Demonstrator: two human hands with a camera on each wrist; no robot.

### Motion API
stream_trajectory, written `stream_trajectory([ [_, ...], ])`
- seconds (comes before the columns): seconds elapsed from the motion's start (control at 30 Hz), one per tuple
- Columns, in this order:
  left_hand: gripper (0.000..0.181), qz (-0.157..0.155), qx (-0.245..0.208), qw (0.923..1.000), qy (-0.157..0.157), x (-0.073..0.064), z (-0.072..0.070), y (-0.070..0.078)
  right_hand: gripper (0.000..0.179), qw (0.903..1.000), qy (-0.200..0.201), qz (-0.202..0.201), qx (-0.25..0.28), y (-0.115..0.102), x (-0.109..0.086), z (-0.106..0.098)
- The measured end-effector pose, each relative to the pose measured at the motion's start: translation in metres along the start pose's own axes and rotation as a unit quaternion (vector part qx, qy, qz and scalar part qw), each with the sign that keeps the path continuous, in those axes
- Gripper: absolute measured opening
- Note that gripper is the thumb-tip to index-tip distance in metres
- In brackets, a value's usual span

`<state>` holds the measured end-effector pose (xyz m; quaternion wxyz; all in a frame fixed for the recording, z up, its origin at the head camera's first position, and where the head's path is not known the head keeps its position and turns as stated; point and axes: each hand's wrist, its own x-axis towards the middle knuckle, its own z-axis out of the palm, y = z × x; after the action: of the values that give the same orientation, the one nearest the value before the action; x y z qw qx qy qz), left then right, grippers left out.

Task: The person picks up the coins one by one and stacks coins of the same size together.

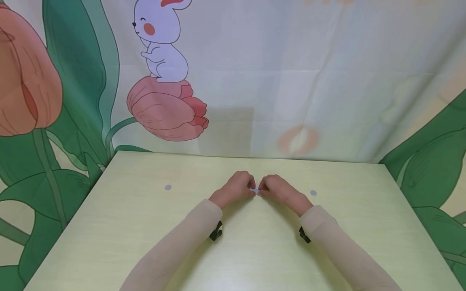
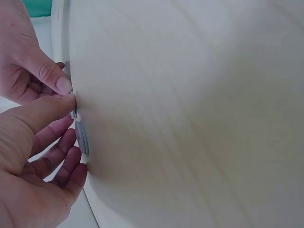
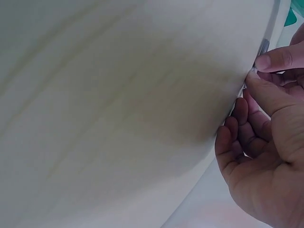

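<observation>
A small pale lilac piece [image 1: 256,191] is pinched between the fingertips of both hands near the far middle of the table. My left hand [image 1: 236,188] grips it from the left, thumb against fingers, and my right hand [image 1: 278,188] from the right. Fingers cover most of the piece, so its full shape cannot be told. In the left wrist view, my left hand [image 2: 38,161] has its thumb close to the other thumb, and a flat grey round piece [image 2: 82,137] shows beside its fingers. The right wrist view has my right hand [image 3: 266,137] pinching low by the table.
One flat lilac disc [image 1: 168,187] lies to the left of the hands, and another disc [image 1: 313,192] lies just beyond the right wrist. The pale table [image 1: 262,254] ends at a printed curtain [image 1: 273,81] with a rabbit and tulips.
</observation>
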<state>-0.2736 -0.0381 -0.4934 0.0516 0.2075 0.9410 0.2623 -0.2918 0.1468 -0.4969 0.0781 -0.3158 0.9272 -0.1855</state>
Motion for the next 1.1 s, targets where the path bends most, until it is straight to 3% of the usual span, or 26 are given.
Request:
stream_trajectory([
  [0.13, 0.014, 0.000, -0.005, 1.0000, -0.002, 0.0008, -0.0007, 0.0020, 0.011, 0.9998, -0.007, 0.017, 0.012, -0.0014, -0.0017, -0.0015],
  [0.37, 0.014, -0.006, -0.002, 1.0000, 0.001, 0.0020, 0.0012, 0.0016, 0.012, 0.9993, -0.018, 0.006, 0.032, 0.0001, -0.0010, -0.0018],
  [1.1, 0.009, -0.001, -0.032, 0.9994, -0.012, 0.0017, -0.0025, -0.0014, 0.011, 0.9995, -0.026, 0.018, 0.010, -0.0060, -0.0042, -0.0042],
])
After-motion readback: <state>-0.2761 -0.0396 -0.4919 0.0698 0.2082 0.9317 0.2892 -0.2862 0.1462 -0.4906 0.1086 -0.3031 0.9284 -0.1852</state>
